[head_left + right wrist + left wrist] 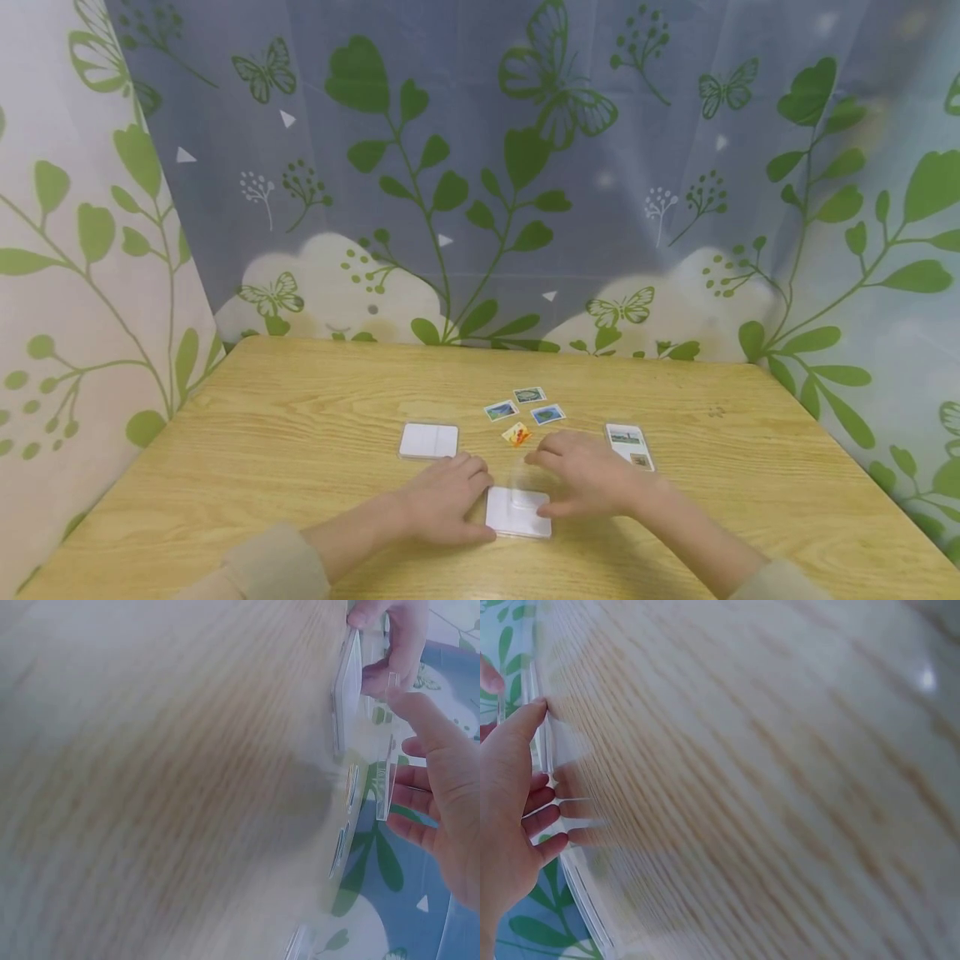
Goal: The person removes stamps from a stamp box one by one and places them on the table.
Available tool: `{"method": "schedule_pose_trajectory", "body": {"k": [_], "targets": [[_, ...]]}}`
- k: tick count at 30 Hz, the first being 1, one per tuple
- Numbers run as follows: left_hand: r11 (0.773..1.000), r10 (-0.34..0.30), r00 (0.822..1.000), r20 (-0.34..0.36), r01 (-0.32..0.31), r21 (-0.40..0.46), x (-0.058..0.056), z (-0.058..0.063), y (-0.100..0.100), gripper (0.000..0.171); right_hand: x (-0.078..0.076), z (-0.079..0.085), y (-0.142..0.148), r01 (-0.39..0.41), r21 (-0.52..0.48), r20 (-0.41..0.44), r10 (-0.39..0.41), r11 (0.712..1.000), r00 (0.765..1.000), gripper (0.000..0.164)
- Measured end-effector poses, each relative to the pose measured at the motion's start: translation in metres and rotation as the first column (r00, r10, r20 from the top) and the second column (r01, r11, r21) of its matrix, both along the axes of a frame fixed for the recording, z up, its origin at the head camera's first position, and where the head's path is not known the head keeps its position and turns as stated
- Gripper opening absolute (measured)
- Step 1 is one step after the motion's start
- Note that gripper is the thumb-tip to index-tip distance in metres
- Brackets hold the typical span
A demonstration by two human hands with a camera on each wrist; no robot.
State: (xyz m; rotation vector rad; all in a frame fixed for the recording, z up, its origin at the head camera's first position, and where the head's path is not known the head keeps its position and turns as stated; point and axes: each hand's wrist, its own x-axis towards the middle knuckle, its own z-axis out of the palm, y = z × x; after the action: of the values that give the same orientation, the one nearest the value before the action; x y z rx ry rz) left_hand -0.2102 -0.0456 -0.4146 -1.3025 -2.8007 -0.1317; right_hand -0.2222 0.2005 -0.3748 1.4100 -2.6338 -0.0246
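A flat white case [517,512] lies on the table in front of the person. The left hand [442,500] grips it by its left side, thumb at the near corner and fingers toward the far one. Just above the case, the right hand [588,475] pinches a clear plastic cover [386,780] between thumb and fingers. The cover is tilted up and looks faint in the head view. Beyond the hands lie several stamp-like picture pieces; the nearest is a yellow and red stamp [517,434].
A second white case [428,440] lies to the left, divided by a line. On the right, another case [628,447] holds two small pictures, partly behind the right hand. The wooden table [315,375] ends at a leaf-patterned curtain [480,250].
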Motion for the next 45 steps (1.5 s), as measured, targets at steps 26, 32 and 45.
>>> {"method": "schedule_pose_trajectory", "body": {"k": [26,32,45], "targets": [[1.0,-0.014,1.0,-0.017,0.014,0.025,-0.004,-0.003,0.002,0.06,0.009,-0.013,-0.015,-0.081,0.006,-0.002,0.082,0.997,0.997,0.052],[0.999,-0.001,1.0,-0.002,0.002,0.035,-0.002,-0.002,0.003,0.066,0.01,-0.014,-0.018,-0.066,0.011,0.007,0.066,0.998,0.998,0.051],[0.996,-0.037,0.99,-0.133,0.048,0.079,-0.003,-0.002,0.008,0.061,0.012,-0.015,-0.022,-0.093,-0.051,-0.032,0.091,0.994,0.995,0.048]]}}
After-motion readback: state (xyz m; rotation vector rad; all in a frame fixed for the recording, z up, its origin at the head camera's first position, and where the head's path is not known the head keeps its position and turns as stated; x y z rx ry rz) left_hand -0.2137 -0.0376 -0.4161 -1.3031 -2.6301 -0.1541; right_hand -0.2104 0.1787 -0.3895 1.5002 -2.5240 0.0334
